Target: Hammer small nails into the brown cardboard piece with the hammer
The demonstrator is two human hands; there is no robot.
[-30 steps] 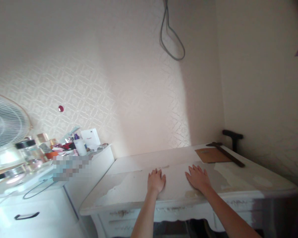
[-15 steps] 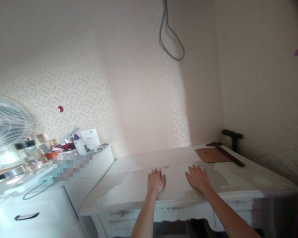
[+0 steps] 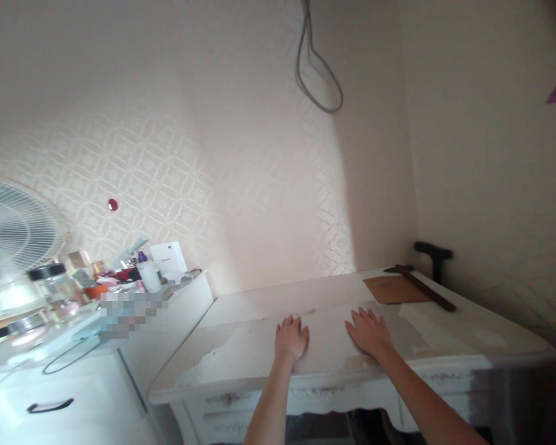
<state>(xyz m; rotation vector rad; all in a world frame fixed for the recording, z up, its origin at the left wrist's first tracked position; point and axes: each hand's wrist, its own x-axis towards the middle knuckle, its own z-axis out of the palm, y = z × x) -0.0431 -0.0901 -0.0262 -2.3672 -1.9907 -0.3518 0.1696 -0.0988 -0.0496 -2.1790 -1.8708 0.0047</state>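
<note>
My left hand (image 3: 291, 339) lies palm down near the front of a worn white table (image 3: 241, 346), its fingers stretched forward. To its right, my right hand (image 3: 369, 332) rests flat on the same top with fingers spread. Neither hand holds anything. Beyond the right hand is a flat brown sheet (image 3: 389, 293) with a few small, pale metallic bits (image 3: 383, 283) on it, too small to name. A hammer (image 3: 429, 289) with a dark wooden handle lies across the sheet's right side, its head toward the wall.
At left, a white cabinet (image 3: 167, 327) carries jars, bottles and a white box (image 3: 168, 258), with a fan (image 3: 21, 228) behind. A grey cable loop (image 3: 322, 80) hangs on the wall. A black T-shaped handle (image 3: 434, 252) rises behind the table's right side.
Both hands stay in place on the table, as do the hammer and brown sheet. The fan's head has turned slightly, and its hub now shows at the left edge.
</note>
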